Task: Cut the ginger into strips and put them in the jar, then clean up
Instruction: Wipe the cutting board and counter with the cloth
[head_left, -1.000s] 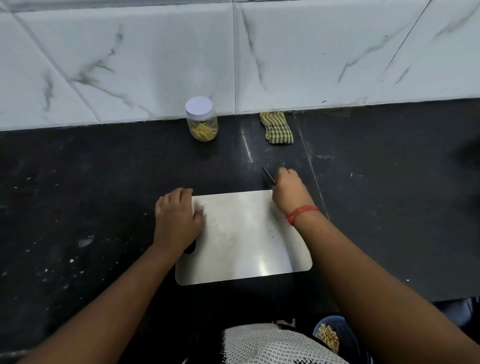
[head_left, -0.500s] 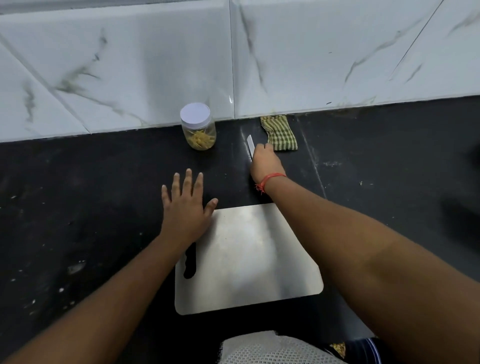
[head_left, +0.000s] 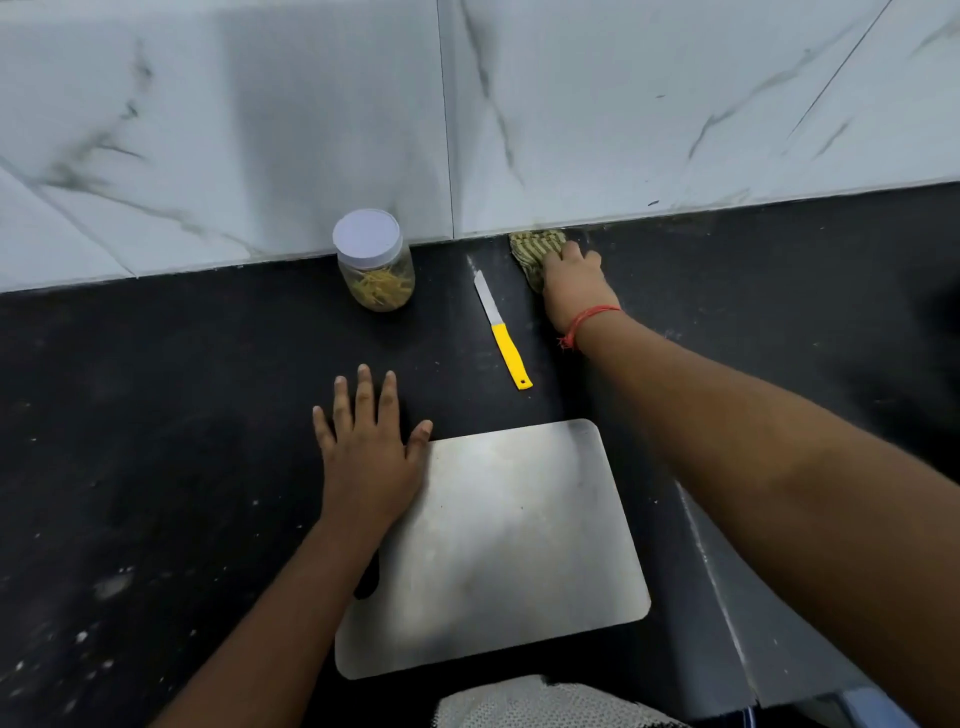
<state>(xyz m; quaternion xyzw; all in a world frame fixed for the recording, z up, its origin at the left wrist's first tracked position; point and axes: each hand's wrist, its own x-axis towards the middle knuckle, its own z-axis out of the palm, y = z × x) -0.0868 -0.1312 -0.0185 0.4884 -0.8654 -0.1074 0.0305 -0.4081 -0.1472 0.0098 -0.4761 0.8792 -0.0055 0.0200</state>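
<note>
Both hands were at work on the black bench (head_left: 156, 415). Ginger strips (head_left: 382, 288) already sat inside the capped jar (head_left: 375, 260) at eleven o'clock from the steel cutting board (head_left: 509, 545), against the tiled wall. No ginger showed on the board, so cutting and filling looked done. At twelve o'clock lay the yellow-handled knife (head_left: 503, 330), touched by nothing. The right hand (head_left: 574, 288) reached to one o'clock and lay on the checked cloth (head_left: 535, 249), fingers seemingly closing round it. The left hand (head_left: 366, 452) lay flat with fingers spread, holding nothing, at the board's far-left corner. Wiping up seemingly remained.
</note>
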